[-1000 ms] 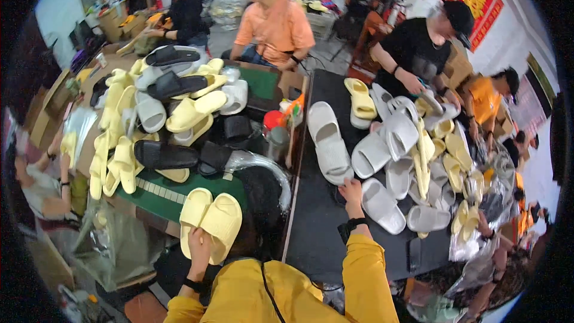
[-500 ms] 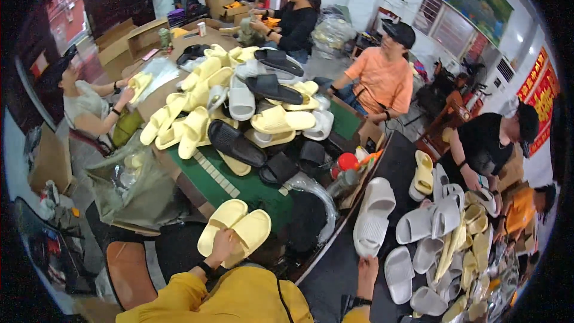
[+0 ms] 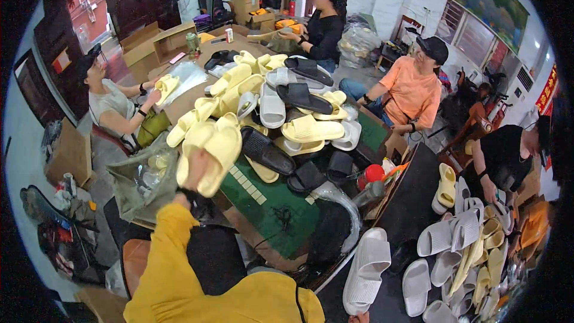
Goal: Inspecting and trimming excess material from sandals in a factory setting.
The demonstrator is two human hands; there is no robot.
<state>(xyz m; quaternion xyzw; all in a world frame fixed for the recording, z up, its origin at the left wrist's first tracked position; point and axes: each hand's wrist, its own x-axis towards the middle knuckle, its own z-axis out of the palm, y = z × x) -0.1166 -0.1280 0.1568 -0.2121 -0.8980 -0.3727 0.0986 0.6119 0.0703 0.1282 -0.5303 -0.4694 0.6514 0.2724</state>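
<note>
My left hand (image 3: 196, 168) is closed on a pair of pale yellow slippers (image 3: 221, 143), held up in front of the heap at the table's near left. Only the very tips of my right hand (image 3: 359, 317) show at the lower edge. They grip the near end of the grey slippers (image 3: 366, 272), a ribbed pair lying together over the black tabletop's edge. Behind my left hand a big heap of yellow, grey and black slippers (image 3: 308, 128) covers the green-topped table (image 3: 272, 224). A black slipper (image 3: 267, 151) lies just right of the raised pair.
More grey and yellow slippers (image 3: 454, 233) crowd the black tabletop (image 3: 397, 197) at right. A clear plastic-wrapped bundle (image 3: 344, 209) and a red-lidded container (image 3: 373, 173) stand between the tables. Several people work around them. An olive sack (image 3: 140, 179) sits at left.
My left hand has lifted the yellow pair up and left, toward the heap. My right hand has drawn the grey pair nearer to me. The whole view has shifted.
</note>
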